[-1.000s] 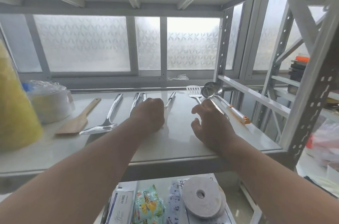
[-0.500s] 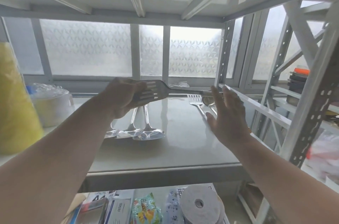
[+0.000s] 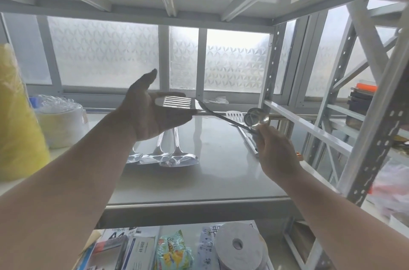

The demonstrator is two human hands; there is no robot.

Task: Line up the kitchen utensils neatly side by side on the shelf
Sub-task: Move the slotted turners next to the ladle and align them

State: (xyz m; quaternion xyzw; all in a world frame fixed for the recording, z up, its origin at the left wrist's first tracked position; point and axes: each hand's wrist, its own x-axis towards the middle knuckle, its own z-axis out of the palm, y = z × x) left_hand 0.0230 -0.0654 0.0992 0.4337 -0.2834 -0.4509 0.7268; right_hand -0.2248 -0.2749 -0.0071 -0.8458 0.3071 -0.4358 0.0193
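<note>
A steel slotted spatula (image 3: pixel 177 102) is held in the air above the grey shelf (image 3: pixel 221 170). Its slotted head lies flat against the fingers of my left hand (image 3: pixel 150 112), whose palm is open and turned up. My right hand (image 3: pixel 274 152) grips the far end of its thin handle. Three steel utensils (image 3: pixel 168 159) lie side by side on the shelf below my left hand, heads toward me. At the shelf's right side lie a steel ladle (image 3: pixel 256 116) and a white slotted turner (image 3: pixel 234 113), partly hidden behind my right hand.
A yellow bag (image 3: pixel 17 114) and a plastic-wrapped white tub (image 3: pixel 59 123) stand at the shelf's left. A perforated metal post (image 3: pixel 376 137) and a crossbar (image 3: pixel 309 128) bound the right side. The upper shelf hangs close overhead. The lower shelf holds a tape roll (image 3: pixel 239 245) and packets.
Both hands rested on the shelf a second ago. My left hand lifted the slotted spatula by its head, then opened flat; my right hand closed on the handle.
</note>
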